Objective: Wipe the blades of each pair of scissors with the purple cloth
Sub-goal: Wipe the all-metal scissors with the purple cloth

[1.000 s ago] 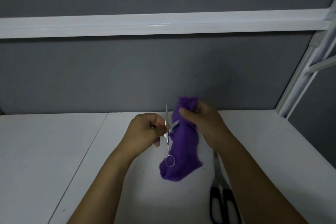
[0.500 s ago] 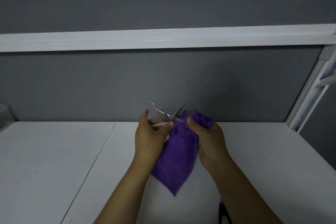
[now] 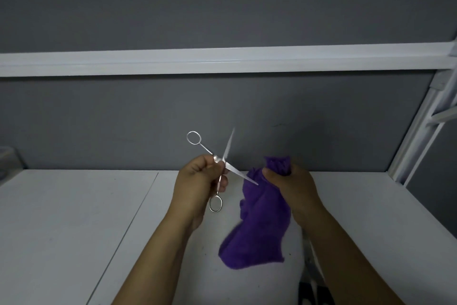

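Note:
My left hand grips a pair of thin silver scissors near the pivot, above the white table. The blades are spread wide: one points up, the other points right toward the cloth. One finger ring sticks up at the upper left, the other hangs below my fingers. My right hand holds the bunched top of the purple cloth, which hangs down over the table. The lower blade's tip lies against or just in front of the cloth; I cannot tell which.
A second pair of scissors with black handles lies on the table at the bottom edge, mostly hidden by my right forearm. A grey wall with a white rail stands behind. A white frame post rises at the right.
The cloth has come off the blades and moved right with my right hand. The scissors have opened wider, both blades now bare. The view has tilted downward slightly.

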